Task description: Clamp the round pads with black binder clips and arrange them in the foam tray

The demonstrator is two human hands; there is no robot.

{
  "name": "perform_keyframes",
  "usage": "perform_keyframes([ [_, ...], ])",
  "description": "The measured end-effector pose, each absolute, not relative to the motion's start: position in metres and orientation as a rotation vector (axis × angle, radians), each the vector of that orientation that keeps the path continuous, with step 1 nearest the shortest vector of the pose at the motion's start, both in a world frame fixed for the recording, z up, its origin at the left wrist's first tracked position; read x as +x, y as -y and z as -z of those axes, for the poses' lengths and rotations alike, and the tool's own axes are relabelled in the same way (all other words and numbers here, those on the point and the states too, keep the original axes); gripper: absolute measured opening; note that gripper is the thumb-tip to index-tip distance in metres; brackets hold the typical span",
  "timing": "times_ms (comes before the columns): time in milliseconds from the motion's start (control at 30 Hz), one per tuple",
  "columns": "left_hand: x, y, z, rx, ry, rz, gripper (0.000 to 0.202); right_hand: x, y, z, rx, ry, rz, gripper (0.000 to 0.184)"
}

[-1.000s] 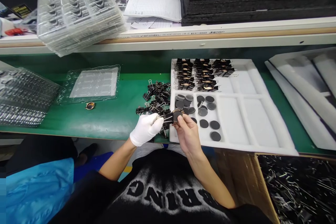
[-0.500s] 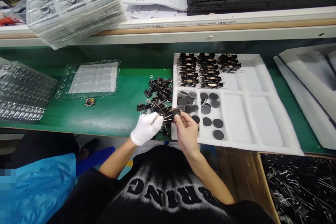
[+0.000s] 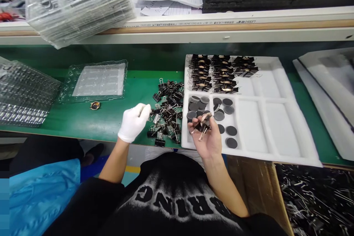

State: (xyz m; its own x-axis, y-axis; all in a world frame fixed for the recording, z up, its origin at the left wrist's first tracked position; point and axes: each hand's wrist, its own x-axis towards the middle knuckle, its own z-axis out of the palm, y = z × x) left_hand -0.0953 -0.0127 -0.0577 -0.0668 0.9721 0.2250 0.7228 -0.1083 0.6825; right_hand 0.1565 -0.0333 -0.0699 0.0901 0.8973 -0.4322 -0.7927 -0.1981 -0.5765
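My bare right hand point(image 3: 208, 137) is closed on a black binder clip clamped to a dark disc point(image 3: 202, 124), held just above the near left corner of the white foam tray point(image 3: 260, 118). My left hand point(image 3: 134, 121), in a white glove, reaches with curled fingers into the left edge of a loose pile of black binder clips point(image 3: 167, 108) on the green bench; whether it grips one is unclear. Several dark round discs point(image 3: 224, 116) lie in the tray's near left compartment. Rows of clipped discs point(image 3: 218, 73) fill its far left part.
A clear blister tray point(image 3: 96, 81) and a small gold-rimmed part point(image 3: 94, 106) lie left of the clips. Stacks of clear trays point(image 3: 74, 3) sit at far left and on the shelf. More white foam point(image 3: 329, 84) lies right; a box of clips point(image 3: 315, 199) sits near right.
My hands have parted. The left one let go of the clip and moved left to the clip pile; the right one carried the clipped disc rightward over the tray.
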Motion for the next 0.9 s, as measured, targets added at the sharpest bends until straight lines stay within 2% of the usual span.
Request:
perform_keyframes([
  [100,-0.112,0.004,0.061,2.200,-1.939,-0.591,0.030,0.159,0.033,0.067,-0.886,0.107,-1.600,0.028],
  [233,-0.125,-0.003,0.072,2.520,-1.689,-0.169,0.036,0.153,0.037,0.066,-0.921,0.159,-1.692,0.024],
  [467,-0.147,-0.013,0.092,2.653,-1.654,-0.085,0.033,0.148,0.042,0.065,-0.894,0.328,-1.799,0.019],
  [567,-0.155,-0.016,0.095,2.585,-1.802,-0.252,0.038,0.147,0.043,0.066,-0.907,0.400,-1.803,0.022],
  [667,-0.148,-0.009,0.089,2.236,-2.030,-0.827,0.038,0.143,0.047,0.067,-0.933,0.571,-1.828,0.025],
  [733,-0.130,0.002,0.081,1.895,-1.999,-1.172,0.038,0.140,0.049,0.068,-0.949,0.740,-1.823,0.027],
  [800,-0.105,0.016,0.070,1.677,-1.810,-1.266,0.042,0.136,0.050,0.067,-0.940,0.924,-1.762,0.028],
  [900,-0.068,0.035,0.055,1.648,-1.590,-1.192,0.042,0.132,0.050,0.065,-0.886,1.166,-1.641,0.023],
])
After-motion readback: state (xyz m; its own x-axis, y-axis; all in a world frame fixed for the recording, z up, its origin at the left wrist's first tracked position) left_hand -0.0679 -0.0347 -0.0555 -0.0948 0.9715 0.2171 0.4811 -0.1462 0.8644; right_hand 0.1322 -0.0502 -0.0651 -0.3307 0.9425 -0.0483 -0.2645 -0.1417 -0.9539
